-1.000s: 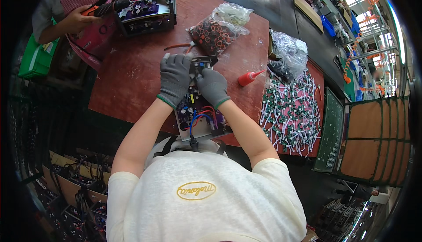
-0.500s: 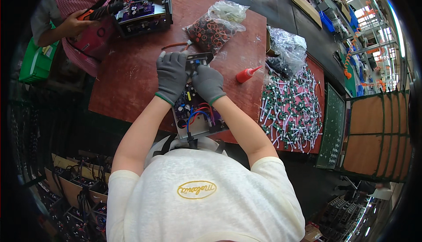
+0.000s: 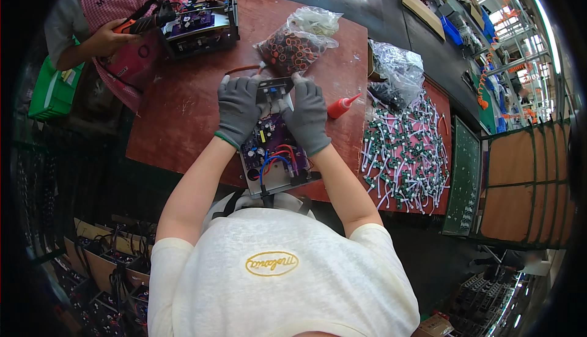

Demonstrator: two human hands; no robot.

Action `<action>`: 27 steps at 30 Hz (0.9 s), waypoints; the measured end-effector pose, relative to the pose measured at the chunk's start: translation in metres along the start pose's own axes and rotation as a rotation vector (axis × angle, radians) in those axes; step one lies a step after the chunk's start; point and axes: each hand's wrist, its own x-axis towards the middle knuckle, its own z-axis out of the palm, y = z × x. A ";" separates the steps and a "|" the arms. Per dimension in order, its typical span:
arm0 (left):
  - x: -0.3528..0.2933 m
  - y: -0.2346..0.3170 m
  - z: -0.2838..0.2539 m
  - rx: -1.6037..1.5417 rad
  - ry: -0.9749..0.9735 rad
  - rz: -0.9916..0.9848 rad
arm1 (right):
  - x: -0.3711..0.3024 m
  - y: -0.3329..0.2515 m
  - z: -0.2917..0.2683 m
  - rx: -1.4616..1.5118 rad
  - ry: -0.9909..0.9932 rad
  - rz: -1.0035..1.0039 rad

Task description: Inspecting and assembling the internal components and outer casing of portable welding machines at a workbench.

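Note:
In front of me lies an open electronic unit with a purple circuit board (image 3: 280, 139), red and blue wires and a metal base. A narrow dark end panel (image 3: 274, 84) stands across its far end. My left hand (image 3: 239, 106), in a grey glove, is closed around the panel's left end. My right hand (image 3: 309, 114), gloved alike, grips the panel's right end with its fingertips. Small white connectors sit between the hands, just behind the panel. Beyond the left fingertips lies a reddish-brown cable (image 3: 243, 68). The undersides of both hands are hidden.
A red squeeze bottle (image 3: 338, 107) stands right of my right hand. Past the panel is a plastic bag of black and orange rings (image 3: 292, 48). Many small green boards with white leads (image 3: 405, 153) cover the right side. At far left a co-worker holds a power screwdriver (image 3: 136, 25) by another unit.
My right hand has shifted right and outward, from the connectors to the panel's right end, uncovering more of the board. The left hand stays at the left end.

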 end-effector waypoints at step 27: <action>0.004 0.008 -0.003 0.026 -0.013 -0.062 | 0.013 0.014 0.029 0.050 0.000 -0.041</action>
